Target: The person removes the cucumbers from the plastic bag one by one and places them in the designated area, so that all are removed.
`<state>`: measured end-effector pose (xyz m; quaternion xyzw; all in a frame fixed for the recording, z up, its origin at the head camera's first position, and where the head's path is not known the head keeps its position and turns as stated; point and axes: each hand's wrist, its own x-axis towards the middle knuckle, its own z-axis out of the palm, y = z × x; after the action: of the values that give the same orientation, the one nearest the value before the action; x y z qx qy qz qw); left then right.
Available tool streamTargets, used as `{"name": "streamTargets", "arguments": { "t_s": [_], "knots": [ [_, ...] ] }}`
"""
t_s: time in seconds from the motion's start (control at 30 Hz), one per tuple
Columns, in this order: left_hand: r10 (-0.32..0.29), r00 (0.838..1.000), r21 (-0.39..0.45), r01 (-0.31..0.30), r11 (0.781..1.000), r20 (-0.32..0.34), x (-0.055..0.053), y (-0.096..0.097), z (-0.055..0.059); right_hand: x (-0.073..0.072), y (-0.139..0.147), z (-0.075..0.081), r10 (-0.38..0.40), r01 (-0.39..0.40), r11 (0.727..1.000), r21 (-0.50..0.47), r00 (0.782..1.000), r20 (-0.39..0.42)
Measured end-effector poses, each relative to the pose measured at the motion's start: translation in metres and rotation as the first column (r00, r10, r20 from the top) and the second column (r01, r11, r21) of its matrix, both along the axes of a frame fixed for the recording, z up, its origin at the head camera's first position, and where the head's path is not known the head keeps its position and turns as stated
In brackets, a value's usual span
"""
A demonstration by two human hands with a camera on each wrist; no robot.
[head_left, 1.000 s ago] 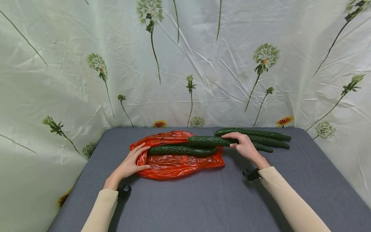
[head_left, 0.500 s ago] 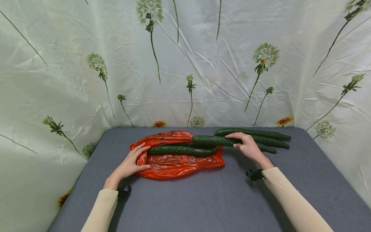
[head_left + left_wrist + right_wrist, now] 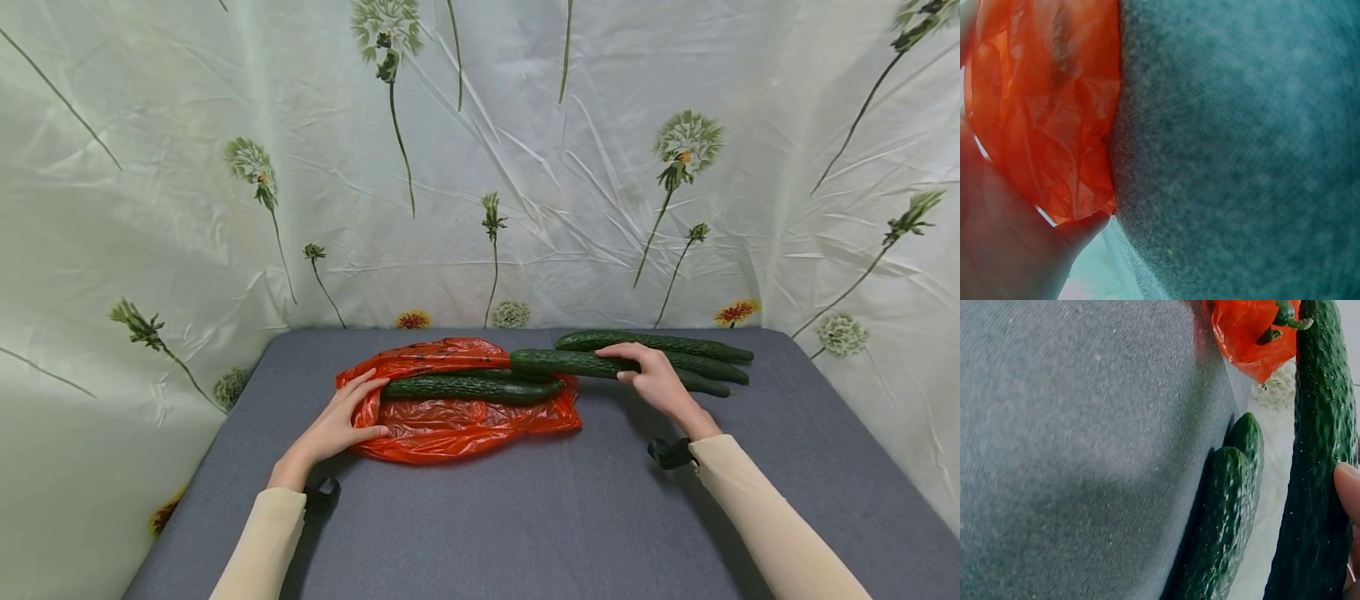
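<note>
Pale backdrop [image 3: 315, 125] printed with dandelions, cut off at the frame edges; grey table [image 3: 487, 533] below, its near edge out of view. Light sleeves [image 3: 772, 521] run off the bottom. Red plastic bag [image 3: 450, 442] lies left of centre, two bagged cucumbers [image 3: 472, 388] showing in its opening, their left ends hidden by film and hand. Held cucumber [image 3: 562, 363] is above the table, long axis left to right, right end slightly nearer the person; fingers cover its middle. Whether its left tip touches the bag, cannot tell. Two loose cucumbers [image 3: 708, 367] lie side by side on the table's far right, roughly parallel, partly hidden. Left hand [image 3: 337, 429] grasps the bag's left end, thumb on the near side, fingers spread beyond; wrist view crops most fingers. Right hand [image 3: 648, 379] pinches the held cucumber from above, forearm slanting in from lower right.
</note>
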<state>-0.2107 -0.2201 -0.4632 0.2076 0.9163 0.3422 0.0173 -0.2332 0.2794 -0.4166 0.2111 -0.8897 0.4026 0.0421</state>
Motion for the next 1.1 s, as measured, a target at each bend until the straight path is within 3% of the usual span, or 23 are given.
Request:
{"name": "streamTargets", "arguments": {
  "t_s": [0.33, 1.1],
  "knots": [
    [0.003, 1.000, 0.007, -0.003, 1.000, 0.004, 0.000, 0.000, 0.000, 0.001, 0.012, -0.001, -0.029, 0.029, 1.000, 0.001, 0.999, 0.042],
    [-0.001, 1.000, 0.011, 0.001, 1.000, -0.006, 0.000, 0.000, 0.000, 0.006, 0.042, -0.004, -0.101, 0.099, 0.994, 0.049, 0.994, 0.052]
  ]
}}
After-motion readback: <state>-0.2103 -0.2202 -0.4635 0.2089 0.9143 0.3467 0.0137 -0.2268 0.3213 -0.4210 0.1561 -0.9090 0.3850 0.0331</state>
